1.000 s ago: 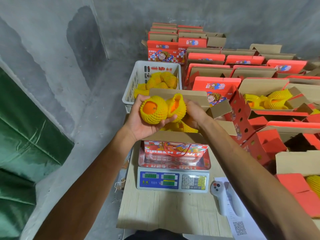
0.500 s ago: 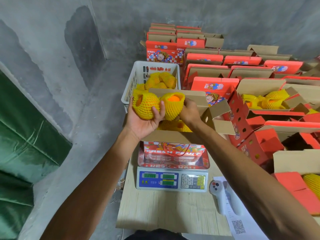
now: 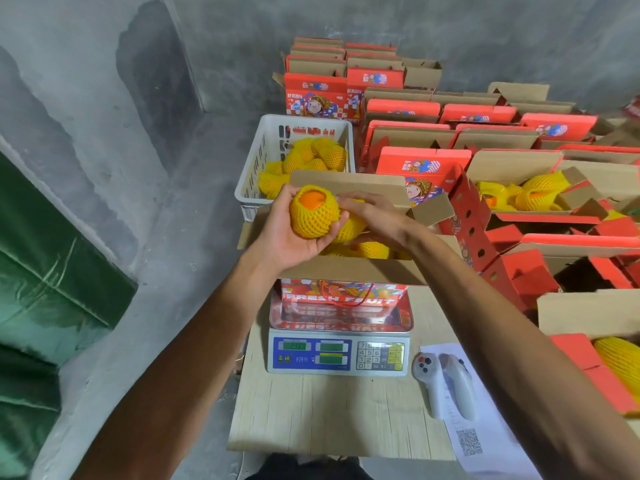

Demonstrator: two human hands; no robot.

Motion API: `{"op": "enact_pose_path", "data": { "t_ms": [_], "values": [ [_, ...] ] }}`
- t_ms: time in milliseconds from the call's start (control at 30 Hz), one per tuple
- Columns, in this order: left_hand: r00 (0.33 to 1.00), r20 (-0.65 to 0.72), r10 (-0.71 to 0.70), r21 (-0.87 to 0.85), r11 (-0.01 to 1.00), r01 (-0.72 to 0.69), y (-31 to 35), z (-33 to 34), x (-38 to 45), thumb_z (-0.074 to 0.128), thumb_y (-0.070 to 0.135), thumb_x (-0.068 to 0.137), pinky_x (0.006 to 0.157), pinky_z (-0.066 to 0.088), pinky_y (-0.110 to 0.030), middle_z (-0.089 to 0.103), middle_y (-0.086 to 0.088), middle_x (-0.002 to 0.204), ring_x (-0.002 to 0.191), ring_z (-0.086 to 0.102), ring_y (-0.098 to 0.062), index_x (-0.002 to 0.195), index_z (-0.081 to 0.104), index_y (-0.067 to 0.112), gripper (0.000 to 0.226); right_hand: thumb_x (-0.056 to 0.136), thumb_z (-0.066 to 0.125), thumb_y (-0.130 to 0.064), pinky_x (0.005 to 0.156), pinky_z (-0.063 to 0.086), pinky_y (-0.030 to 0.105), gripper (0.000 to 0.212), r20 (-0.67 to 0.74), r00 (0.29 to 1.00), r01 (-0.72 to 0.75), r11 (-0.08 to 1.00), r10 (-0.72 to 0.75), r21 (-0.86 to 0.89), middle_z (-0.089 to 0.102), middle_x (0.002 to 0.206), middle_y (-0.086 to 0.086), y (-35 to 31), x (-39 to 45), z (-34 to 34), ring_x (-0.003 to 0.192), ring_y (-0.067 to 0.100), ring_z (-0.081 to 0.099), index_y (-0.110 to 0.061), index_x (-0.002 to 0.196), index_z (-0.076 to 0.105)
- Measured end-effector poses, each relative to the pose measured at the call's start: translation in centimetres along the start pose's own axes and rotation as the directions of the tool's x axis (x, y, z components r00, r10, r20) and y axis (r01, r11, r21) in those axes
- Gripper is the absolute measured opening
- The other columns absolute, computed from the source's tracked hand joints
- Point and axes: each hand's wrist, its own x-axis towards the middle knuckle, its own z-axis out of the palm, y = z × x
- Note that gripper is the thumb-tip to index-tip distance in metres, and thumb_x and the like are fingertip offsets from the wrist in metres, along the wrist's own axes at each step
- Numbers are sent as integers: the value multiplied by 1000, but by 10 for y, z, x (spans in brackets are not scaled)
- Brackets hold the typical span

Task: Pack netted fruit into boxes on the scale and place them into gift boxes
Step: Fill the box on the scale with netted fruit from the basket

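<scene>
Left hand (image 3: 289, 233) is up over the open box (image 3: 349, 270) on the scale (image 3: 341, 351), fingers and thumb curled round a netted fruit (image 3: 313, 214), cupping it from below and from its left side, and that fruit sits directly above the box's left end, so the way down into the box is simply under the palm; the right hand (image 3: 375, 216) is just to the right, fingers bent over a second netted fruit (image 3: 349, 226) that lies low between the two hands, touching the first one and already at the level of the box mouth, so I'd call the right hand the nearer to setting down; the held fruit is close to round, no real long axis to speak of, but its net opens upward and a little away from the wrist, bare orange skin showing through that gap at the top; more netted fruit (image 3: 367, 249) is packed in the box below the right hand; beyond the left fingertips stands the white crate (image 3: 258, 168) with the loose supply, and out past the right forearm the red gift boxes (image 3: 502, 216) wait open, well apart from either hand
</scene>
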Motion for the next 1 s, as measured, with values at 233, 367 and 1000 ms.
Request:
{"op": "enact_pose_path", "data": {
  "t_ms": [233, 367, 1000],
  "values": [
    [971, -216, 104, 262, 964, -46, 2, 3, 3, 77, 31, 84, 84, 59, -48, 58, -23, 136, 120, 62, -42, 137, 57, 14, 59, 82, 80, -42, 96, 52, 43, 56, -207, 970, -87, 611, -129, -787, 60, 129, 11, 16, -4, -34, 116, 30, 59, -18, 130, 63],
    [957, -262, 123, 284, 958, -45, 0, 0, 4, 83, 26, 83, 87, 59, -57, 55, -21, 138, 121, 58, -43, 132, 57, 19, 55, 83, 72, -60, 98, 52, 49, 66, -242, 963, -180, 383, -120, -906, 54, 135, 11, 22, -9, -42, 121, 36, 58, -22, 136, 58],
    [915, -327, 236, 309, 942, -132, 7, 6, -5, 63, 13, 92, 90, 57, -61, 58, -19, 135, 121, 60, -40, 137, 55, 17, 46, 100, 56, -33, 91, 53, 39, 31, -2, 950, 194, 596, -312, -780, 73, 116, 9, 5, -2, -12, 106, 29, 66, -15, 124, 68]
  ]
}}
